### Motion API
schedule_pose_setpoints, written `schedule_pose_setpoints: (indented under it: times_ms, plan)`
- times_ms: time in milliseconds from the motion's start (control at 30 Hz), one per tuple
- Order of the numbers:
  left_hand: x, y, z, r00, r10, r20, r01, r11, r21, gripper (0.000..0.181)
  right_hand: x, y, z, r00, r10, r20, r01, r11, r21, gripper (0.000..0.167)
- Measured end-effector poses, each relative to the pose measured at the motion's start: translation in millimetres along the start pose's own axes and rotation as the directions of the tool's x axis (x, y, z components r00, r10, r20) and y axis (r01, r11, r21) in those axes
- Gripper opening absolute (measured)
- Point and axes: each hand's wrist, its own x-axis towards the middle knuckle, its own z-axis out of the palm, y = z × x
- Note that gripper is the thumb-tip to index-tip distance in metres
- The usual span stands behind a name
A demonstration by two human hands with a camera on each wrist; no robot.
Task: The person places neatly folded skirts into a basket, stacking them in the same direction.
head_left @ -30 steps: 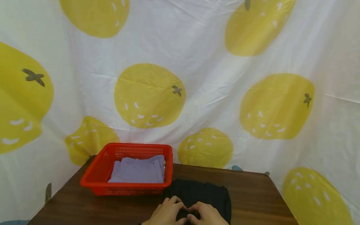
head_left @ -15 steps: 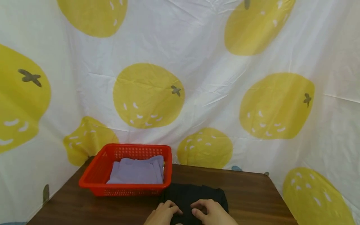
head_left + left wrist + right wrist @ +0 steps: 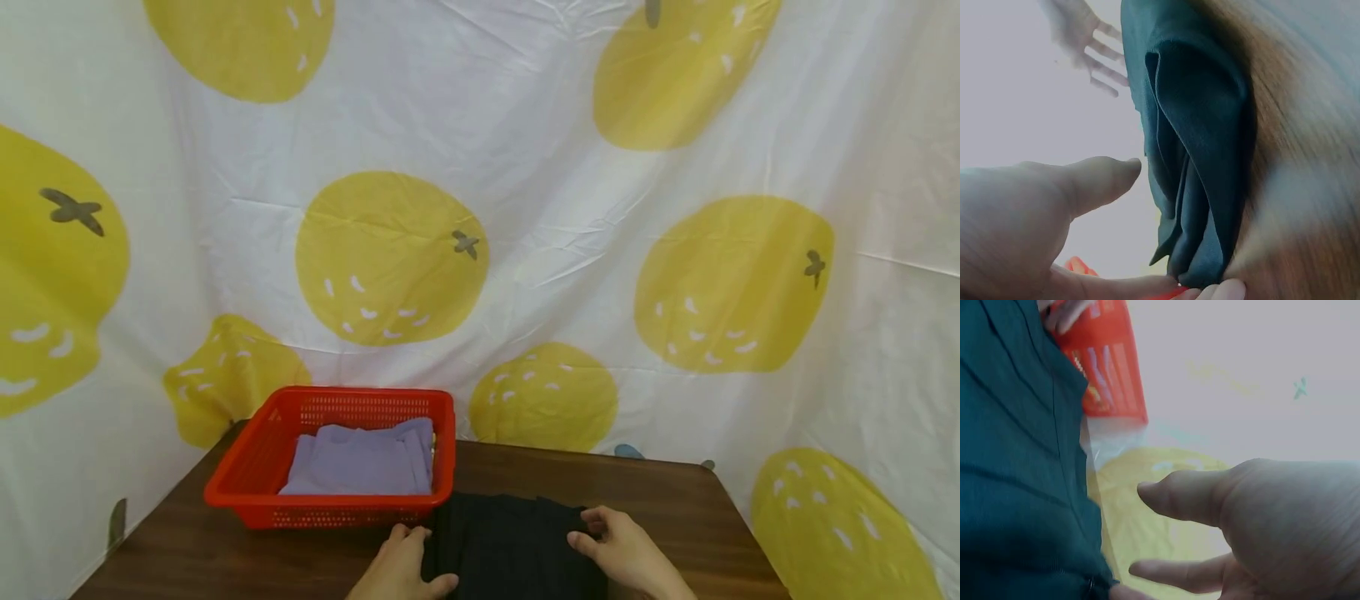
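Note:
A folded black cloth garment point(image 3: 517, 542) lies on the table, its exact kind unclear; layered folds show along its edge in the left wrist view. At its left side is my left hand point(image 3: 401, 567). The fingertips point(image 3: 1229, 290) touch the cloth's end, while the thumb point(image 3: 1107, 181) stands apart from it. My right hand point(image 3: 630, 550) is at the far right corner, thumb and fingers spread. In the right wrist view a fingertip point(image 3: 1125, 592) meets the cloth's edge, and the thumb point(image 3: 1172, 494) is clear of the fabric. Neither hand grips the cloth.
A red plastic basket point(image 3: 330, 500) stands on the brown wooden table point(image 3: 660, 492), just behind and left of the black cloth. Folded lavender cloth point(image 3: 360, 462) lies inside it. A white curtain point(image 3: 540, 208) with yellow fruit prints hangs around the table.
My hands have parted from the middle of the cloth, left hand to its left side, right hand to its right corner. The black cloth now lies flatter and more exposed.

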Motion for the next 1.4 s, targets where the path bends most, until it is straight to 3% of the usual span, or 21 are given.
schedule_pose_setpoints:
  times_ms: [100,233,433,567,667,767,867,1100,1233,1400]
  plan:
    - [2.0,1.0,-1.2,0.998,-0.060,0.011,0.059,0.998,0.006,0.073,1.6,8.1,-3.7,0.998,0.070,-0.003,-0.070,0.997,-0.013,0.066]
    - [9.6,-1.9,2.1,0.995,-0.095,0.040,0.095,0.995,-0.003,0.077,3.7,17.0,-4.8,0.992,0.126,0.009,-0.126,0.992,-0.003,0.072]
    - [37.0,-30.3,16.6,0.997,-0.043,0.061,0.045,0.999,-0.029,0.085,7.7,20.2,2.6,0.990,0.135,0.035,-0.136,0.990,0.029,0.065]
    - [45.6,-39.4,23.8,0.997,0.007,0.076,-0.004,0.999,-0.041,0.090,8.6,19.4,8.3,0.989,0.141,0.046,-0.144,0.986,0.082,0.058]
    - [39.5,-32.1,20.9,0.996,0.023,0.081,-0.019,0.998,-0.057,0.086,8.4,19.1,11.4,0.988,0.146,0.048,-0.150,0.985,0.083,0.060]
    - [25.6,-14.6,15.3,0.997,0.014,0.081,-0.008,0.997,-0.080,0.077,8.9,18.6,13.7,0.988,0.141,0.067,-0.146,0.986,0.074,0.059]
    - [14.3,0.5,13.2,0.996,-0.015,0.085,0.023,0.995,-0.096,0.071,11.1,17.8,16.6,0.983,0.150,0.107,-0.162,0.981,0.108,0.046]
    - [20.2,4.5,18.8,0.993,-0.071,0.098,0.078,0.994,-0.076,0.075,11.4,15.4,18.8,0.982,0.119,0.148,-0.138,0.982,0.128,0.040]
    - [13.8,10.7,17.9,0.993,-0.082,0.087,0.090,0.991,-0.101,0.071,11.3,14.3,21.4,0.976,0.135,0.170,-0.175,0.953,0.247,0.048]
    - [10.7,14.6,15.8,0.995,-0.053,0.080,0.061,0.993,-0.105,0.075,10.6,14.2,20.4,0.966,0.113,0.232,-0.204,0.885,0.419,0.060]
